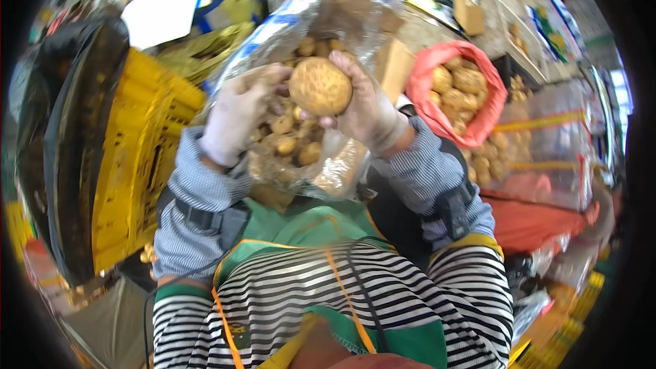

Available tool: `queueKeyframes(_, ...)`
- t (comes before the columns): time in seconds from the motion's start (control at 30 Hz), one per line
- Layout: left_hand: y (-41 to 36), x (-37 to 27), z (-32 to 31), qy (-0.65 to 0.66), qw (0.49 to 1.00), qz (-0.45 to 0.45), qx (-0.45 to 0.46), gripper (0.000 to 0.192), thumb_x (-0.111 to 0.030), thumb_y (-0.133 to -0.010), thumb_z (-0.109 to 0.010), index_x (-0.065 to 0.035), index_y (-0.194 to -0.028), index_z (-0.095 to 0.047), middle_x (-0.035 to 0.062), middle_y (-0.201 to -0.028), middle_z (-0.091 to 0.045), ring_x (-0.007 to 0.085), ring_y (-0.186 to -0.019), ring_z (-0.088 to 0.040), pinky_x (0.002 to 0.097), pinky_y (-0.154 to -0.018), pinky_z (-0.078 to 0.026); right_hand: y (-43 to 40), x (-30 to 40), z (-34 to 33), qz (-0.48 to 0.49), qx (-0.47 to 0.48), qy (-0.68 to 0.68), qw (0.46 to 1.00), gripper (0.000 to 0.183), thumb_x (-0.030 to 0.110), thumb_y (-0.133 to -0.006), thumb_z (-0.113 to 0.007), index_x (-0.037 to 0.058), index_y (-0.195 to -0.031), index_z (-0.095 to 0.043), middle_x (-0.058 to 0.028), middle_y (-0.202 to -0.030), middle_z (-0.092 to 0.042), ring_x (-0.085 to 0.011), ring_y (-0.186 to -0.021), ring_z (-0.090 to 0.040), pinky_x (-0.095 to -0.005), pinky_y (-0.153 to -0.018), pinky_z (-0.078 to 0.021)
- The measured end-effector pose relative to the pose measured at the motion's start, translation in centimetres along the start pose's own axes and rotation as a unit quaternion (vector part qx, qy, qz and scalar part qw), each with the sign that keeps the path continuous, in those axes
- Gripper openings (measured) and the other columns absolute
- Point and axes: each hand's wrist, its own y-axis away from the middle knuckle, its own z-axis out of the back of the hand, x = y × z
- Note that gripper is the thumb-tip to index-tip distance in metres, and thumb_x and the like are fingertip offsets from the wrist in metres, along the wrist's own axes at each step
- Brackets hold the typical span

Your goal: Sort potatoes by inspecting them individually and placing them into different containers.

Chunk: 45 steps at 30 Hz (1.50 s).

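Observation:
A large round potato [320,86] is held up in my right hand [366,105], with the thumb over its upper right edge and fingertips beneath it. My left hand [243,107] is at the potato's left side, its fingers blurred and bent; whether they touch it is unclear. Both hands wear thin pale gloves. Below them is a box lined with clear plastic film [353,15], with many smaller potatoes [284,143] inside. My hands and the raised potato hide part of the heap.
A red sack [419,84] of potatoes stands open at the right, beside a clear plastic bag [553,143] near more potatoes. A cardboard piece [393,69] lies between box and sack. Yellow plastic crates [133,164] stand close at the left. A white sheet [164,10] lies at the upper left.

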Motion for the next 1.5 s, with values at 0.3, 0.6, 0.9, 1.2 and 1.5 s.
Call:
queueKeyframes(0.3,3.0,-4.8,-0.4,-0.192,0.946,-0.254,0.062,0.028,-0.007,-0.09,-0.057,-0.0019,-0.113,-0.073,0.0115,-0.106,-0.072,0.0176,-0.087,-0.066,0.0284,-0.075,-0.051,18.4,18.1,11.3,0.475,-0.146,0.121,0.859,0.065,0.05,-0.092,-0.069,0.004,-0.135,-0.054,-0.0125,-0.123,-0.064,-0.0277,-0.101,-0.067,-0.0348,-0.078,-0.0564)
queueKeyframes(0.6,14.0,-11.7,-2.2,-0.514,0.729,-0.389,0.232,0.035,0.013,-0.075,-0.051,0.0032,-0.101,-0.072,0.0185,-0.11,-0.071,0.0282,-0.106,-0.068,0.0346,-0.094,-0.052,28.2,27.1,11.4,0.343,-0.541,0.654,0.402,0.055,0.031,-0.096,-0.068,-0.0056,-0.135,-0.057,-0.0176,-0.132,-0.063,-0.0217,-0.12,-0.062,-0.0315,-0.1,-0.0509)
queueKeyframes(0.9,11.4,-10.0,-2.5,-0.498,0.741,-0.366,0.264,0.034,0.012,-0.077,-0.053,0.0033,-0.104,-0.072,0.0174,-0.109,-0.071,0.0264,-0.105,-0.068,0.0332,-0.093,-0.052,-6.0,-1.2,6.5,0.068,0.079,0.729,0.676,0.034,0.027,-0.096,-0.062,0.0071,-0.122,-0.069,-0.0137,-0.118,-0.071,-0.0254,-0.109,-0.067,-0.0351,-0.096,-0.0513)
queueKeyframes(1.2,8.5,-10.0,-1.5,-0.465,0.771,-0.349,0.261,0.033,0.012,-0.08,-0.054,0.0034,-0.107,-0.072,0.0164,-0.108,-0.071,0.0246,-0.104,-0.068,0.0319,-0.092,-0.052,-9.2,-18.9,6.7,-0.268,0.322,0.832,0.365,0.056,0.048,-0.083,-0.069,0.0044,-0.117,-0.073,-0.0174,-0.113,-0.073,-0.0303,-0.103,-0.07,-0.0418,-0.09,-0.0537)
queueKeyframes(1.5,7.9,-6.1,5.7,-0.426,0.856,-0.287,-0.051,0.024,0.004,-0.086,-0.062,0.0001,-0.107,-0.074,0.0128,-0.104,-0.073,0.0204,-0.098,-0.069,0.0306,-0.089,-0.053,-9.9,-19.3,9.3,-0.253,0.208,0.827,0.456,0.057,0.044,-0.078,-0.077,-0.0019,-0.113,-0.071,-0.0186,-0.107,-0.073,-0.0273,-0.096,-0.071,-0.0392,-0.085,-0.0556)
